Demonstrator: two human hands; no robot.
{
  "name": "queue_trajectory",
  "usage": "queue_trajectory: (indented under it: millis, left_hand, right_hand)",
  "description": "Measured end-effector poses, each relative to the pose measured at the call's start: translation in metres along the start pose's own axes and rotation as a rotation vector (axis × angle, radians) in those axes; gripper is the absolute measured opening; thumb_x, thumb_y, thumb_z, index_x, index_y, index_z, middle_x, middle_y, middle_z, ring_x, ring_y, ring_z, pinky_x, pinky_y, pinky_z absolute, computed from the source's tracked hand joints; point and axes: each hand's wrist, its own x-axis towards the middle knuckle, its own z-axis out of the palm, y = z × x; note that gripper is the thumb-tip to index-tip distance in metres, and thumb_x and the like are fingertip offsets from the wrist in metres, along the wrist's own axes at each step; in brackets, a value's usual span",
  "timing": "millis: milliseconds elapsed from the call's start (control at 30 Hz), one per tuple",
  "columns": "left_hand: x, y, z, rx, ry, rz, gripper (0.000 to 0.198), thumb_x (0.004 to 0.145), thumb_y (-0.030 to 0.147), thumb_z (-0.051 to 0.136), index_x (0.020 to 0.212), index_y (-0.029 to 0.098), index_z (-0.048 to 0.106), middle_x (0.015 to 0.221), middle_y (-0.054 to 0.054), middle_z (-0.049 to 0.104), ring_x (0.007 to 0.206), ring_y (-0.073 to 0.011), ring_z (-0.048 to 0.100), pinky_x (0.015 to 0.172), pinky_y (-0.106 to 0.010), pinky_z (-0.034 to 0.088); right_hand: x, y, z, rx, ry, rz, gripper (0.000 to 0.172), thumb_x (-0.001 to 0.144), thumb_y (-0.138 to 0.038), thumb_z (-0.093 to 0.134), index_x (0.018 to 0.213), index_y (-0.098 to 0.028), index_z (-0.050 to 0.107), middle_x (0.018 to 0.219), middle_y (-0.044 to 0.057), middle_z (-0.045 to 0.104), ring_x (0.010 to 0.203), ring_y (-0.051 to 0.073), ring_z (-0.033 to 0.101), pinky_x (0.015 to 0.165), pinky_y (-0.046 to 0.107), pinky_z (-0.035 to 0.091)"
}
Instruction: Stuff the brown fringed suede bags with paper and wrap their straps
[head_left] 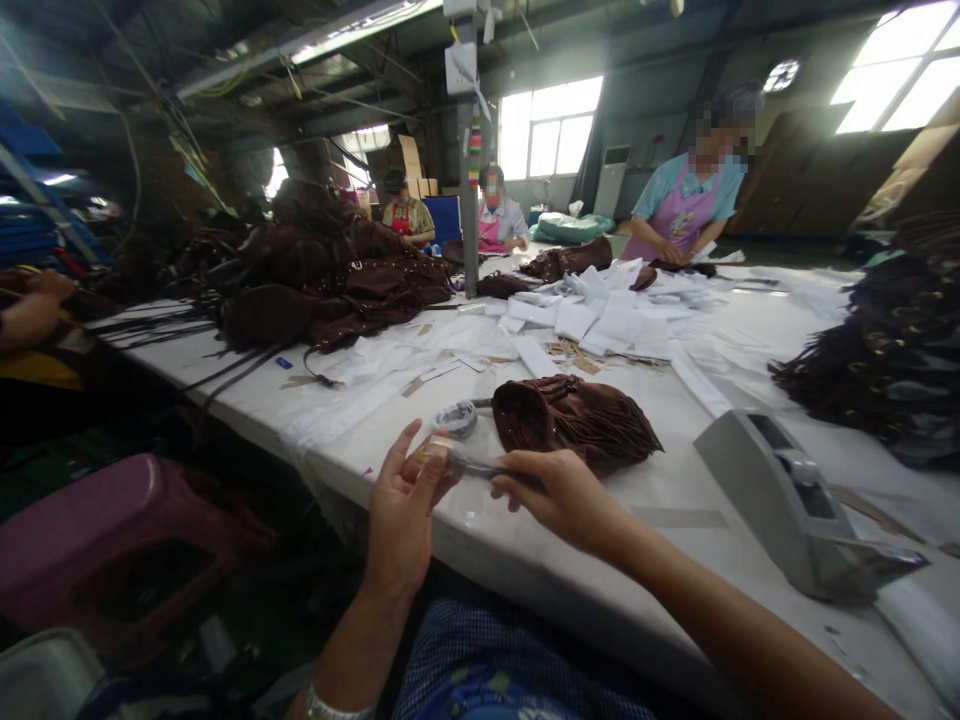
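Note:
Above the table's front edge, my left hand [409, 492] pinches the buckle end of a dark strap [480, 467], where a gold-coloured buckle [439, 447] shows between the fingers. The strap runs right to my right hand [551, 490], whose fingers are closed on its other part. Both hands are slightly blurred. Just beyond them a brown fringed bag [577, 418] lies on its side on the white table [360, 445]. A coil wrapped in clear plastic [456, 420] rests left of the bag, close behind my left hand.
A grey tape dispenser [787, 510] stands at right. Brown bags [322, 280] are heaped back left, fringed ones [892, 350] at far right. White sheets [600, 308] cover mid-table near a post [469, 150]. Three people work beyond; another person's arm [34, 310] shows far left. A pink stool [112, 540] stands lower left.

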Motion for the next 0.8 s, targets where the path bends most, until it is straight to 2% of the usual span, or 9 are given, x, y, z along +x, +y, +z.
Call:
queue_trajectory:
  millis: [67,133,233,300,367,533,667,733,800]
  left_hand:
    - [0.001,0.000,-0.001,-0.007,-0.008,-0.026,0.039,0.070,0.033,0.084,0.103,0.019,0.069,0.093,-0.002,0.074,0.082,-0.0134,0.069,0.078,-0.024,0.056]
    - [0.001,0.000,-0.003,0.001,-0.001,-0.016,0.031,0.067,0.034,0.086,0.086,0.015,0.071,0.083,-0.001,0.072,0.077,-0.0111,0.067,0.078,-0.022,0.055]
    - [0.004,0.001,-0.007,-0.006,0.000,0.003,0.029,0.067,0.034,0.086,0.082,0.015,0.072,0.081,0.000,0.072,0.076,-0.0093,0.065,0.078,-0.020,0.054]
    - [0.006,0.002,-0.011,-0.020,-0.042,-0.054,0.028,0.068,0.035,0.085,0.083,0.015,0.072,0.082,0.000,0.072,0.075,-0.0091,0.065,0.075,-0.018,0.053]
    - [0.009,0.002,-0.015,-0.015,-0.127,-0.173,0.029,0.071,0.035,0.084,0.089,0.015,0.073,0.083,-0.001,0.071,0.073,-0.0091,0.064,0.071,-0.018,0.053]
    - [0.012,-0.010,-0.019,0.021,-0.354,-0.521,0.039,0.073,0.035,0.082,0.106,0.016,0.072,0.084,-0.003,0.071,0.066,-0.0091,0.063,0.065,-0.019,0.051]
    - [0.013,-0.022,-0.011,0.071,-0.531,-0.710,0.039,0.073,0.036,0.082,0.104,0.015,0.071,0.080,-0.004,0.068,0.062,-0.0095,0.061,0.061,-0.019,0.050]
    - [0.014,-0.026,-0.006,0.121,-0.639,-0.789,0.035,0.073,0.036,0.082,0.097,0.013,0.071,0.078,-0.004,0.067,0.062,-0.0100,0.060,0.061,-0.019,0.049]
    - [0.015,-0.028,0.000,0.179,-0.717,-0.817,0.033,0.073,0.036,0.081,0.093,0.013,0.070,0.079,-0.005,0.066,0.064,-0.0110,0.061,0.063,-0.020,0.049]
  right_hand:
    - [0.000,0.002,0.000,0.002,0.003,0.003,0.017,0.094,-0.027,0.058,0.086,-0.020,0.070,0.065,-0.002,0.069,0.059,0.012,0.064,0.058,0.019,0.044]
    - [-0.001,0.004,0.001,-0.047,0.018,-0.017,0.016,0.094,-0.029,0.059,0.087,-0.020,0.071,0.068,-0.001,0.069,0.061,0.013,0.064,0.058,0.020,0.044]
    - [-0.005,0.006,0.003,-0.103,0.051,-0.126,0.015,0.092,-0.031,0.063,0.095,-0.021,0.073,0.085,0.004,0.073,0.076,0.016,0.066,0.068,0.024,0.048]
    - [-0.010,0.007,0.004,-0.100,0.068,-0.207,0.016,0.092,-0.028,0.063,0.103,-0.021,0.072,0.097,0.007,0.072,0.088,0.019,0.065,0.079,0.027,0.050]
    - [-0.015,0.010,0.004,-0.093,0.070,-0.258,0.019,0.094,-0.024,0.060,0.108,-0.022,0.071,0.100,0.008,0.071,0.092,0.019,0.063,0.081,0.028,0.051]
    - [-0.029,0.024,0.005,-0.131,0.058,-0.365,0.019,0.097,-0.026,0.056,0.111,-0.022,0.068,0.086,0.005,0.069,0.080,0.015,0.062,0.074,0.027,0.050]
    - [-0.042,0.034,0.004,-0.237,0.077,-0.510,0.013,0.097,-0.024,0.055,0.100,-0.024,0.068,0.086,0.001,0.072,0.081,0.014,0.063,0.088,0.031,0.048]
    - [-0.053,0.035,0.004,-0.302,0.120,-0.514,0.011,0.096,-0.024,0.057,0.099,-0.026,0.068,0.093,0.000,0.074,0.086,0.015,0.063,0.092,0.034,0.046]
    - [-0.068,0.034,0.006,-0.402,0.226,-0.423,0.009,0.094,-0.027,0.062,0.100,-0.027,0.068,0.100,0.001,0.073,0.088,0.017,0.062,0.088,0.036,0.048]
